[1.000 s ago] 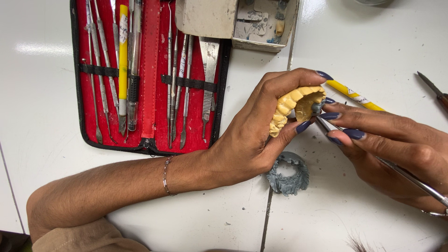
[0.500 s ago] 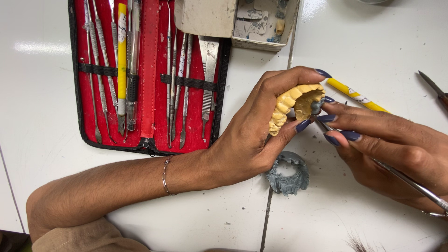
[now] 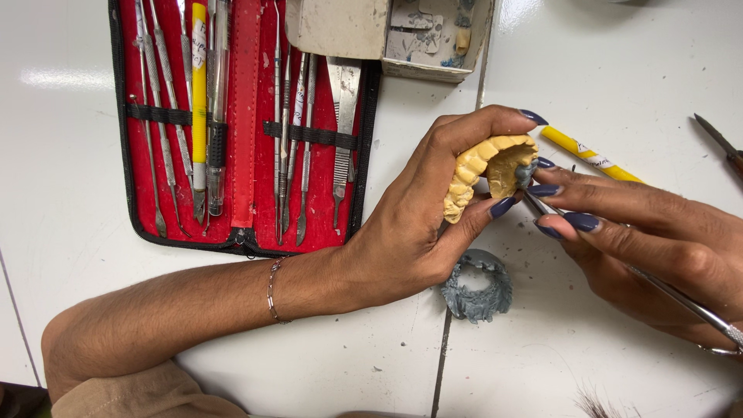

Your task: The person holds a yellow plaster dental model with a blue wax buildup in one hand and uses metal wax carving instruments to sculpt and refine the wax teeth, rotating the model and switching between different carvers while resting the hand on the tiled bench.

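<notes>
My left hand (image 3: 422,217) grips a yellow plaster model of a dental arch (image 3: 484,172), held above the white table between thumb and fingers. My right hand (image 3: 650,248) holds a thin metal carving tool (image 3: 681,298) like a pen. The tool's tip rests on a small blue-grey lump at the right end of the yellow arch. A blue-grey wax arch (image 3: 480,290) lies on the table just below both hands.
An opened red-lined instrument case (image 3: 244,124) with several metal tools lies at the upper left. A small cardboard box (image 3: 395,35) with scraps sits at the top. A yellow-handled tool (image 3: 588,153) and a dark pointed tool (image 3: 720,143) lie at the right.
The view has barely shifted. My right hand's fingers and the tool tip moved slightly against the yellow arch; my left hand keeps the same hold.
</notes>
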